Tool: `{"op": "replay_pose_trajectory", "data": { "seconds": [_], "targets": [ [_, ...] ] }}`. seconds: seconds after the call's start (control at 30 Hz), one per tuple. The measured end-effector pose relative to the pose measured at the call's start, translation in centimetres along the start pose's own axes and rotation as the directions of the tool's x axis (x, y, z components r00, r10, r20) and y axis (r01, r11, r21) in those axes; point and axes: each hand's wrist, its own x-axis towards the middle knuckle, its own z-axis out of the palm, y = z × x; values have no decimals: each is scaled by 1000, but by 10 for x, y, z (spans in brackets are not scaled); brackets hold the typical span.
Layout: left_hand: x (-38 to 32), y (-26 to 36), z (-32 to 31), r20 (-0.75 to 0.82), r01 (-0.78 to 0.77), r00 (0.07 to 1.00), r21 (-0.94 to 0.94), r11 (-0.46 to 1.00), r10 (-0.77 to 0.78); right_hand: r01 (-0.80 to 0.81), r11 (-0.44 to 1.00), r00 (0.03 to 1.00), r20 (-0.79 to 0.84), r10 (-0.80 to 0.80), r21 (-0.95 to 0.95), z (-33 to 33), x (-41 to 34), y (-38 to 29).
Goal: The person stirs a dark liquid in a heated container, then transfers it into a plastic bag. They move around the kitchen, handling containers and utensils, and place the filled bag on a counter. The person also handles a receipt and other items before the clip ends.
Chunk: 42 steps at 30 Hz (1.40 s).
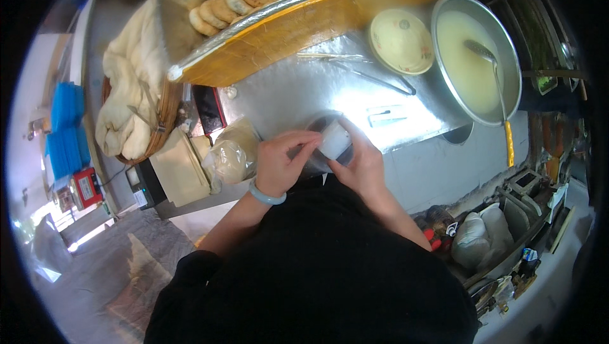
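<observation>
My right hand (360, 159) curls round a small white cylindrical object (336, 139), which looks like a roll or a stack of thin plastic. At its left edge, the thumb and fingertips of my left hand (285, 156) are pinched together. What lies between those fingertips is too small to tell. Under the object is a round vessel (319, 119), partly hidden by my hands. Left of my left hand sits a clear plastic bag (233, 153) with pale contents, beside a stack of brown paper bags (180, 168).
A large metal basin (452, 77) of pale liquid holds a skimmer (497, 77). Near it are a yellowish bowl (402, 41) and metal tongs (376, 79). Flatbreads (223, 8) lie in a raised tray at the back. A cloth-lined wicker basket (164, 130) and phone (209, 108) stand left.
</observation>
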Motion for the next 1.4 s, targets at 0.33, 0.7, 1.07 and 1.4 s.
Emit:
{"op": "replay_pose_trajectory", "data": {
  "seconds": [0.33,0.7,1.07,1.4],
  "targets": [
    [16,-19,10,408,565,822,-667,485,-396,-79,993,996,-34,77,-84,-12,-2,13],
    [89,-84,87,392,237,901,-86,968,-186,-178,964,983,-83,164,-200,-28,-18,95],
    [66,-122,78,354,232,911,-18,973,-211,-257,954,963,126,239,155,-3,-74,134],
    [35,-101,65,-159,-36,977,532,846,142,-140,990,968,211,135,8,45,-69,114]
  ]
}}
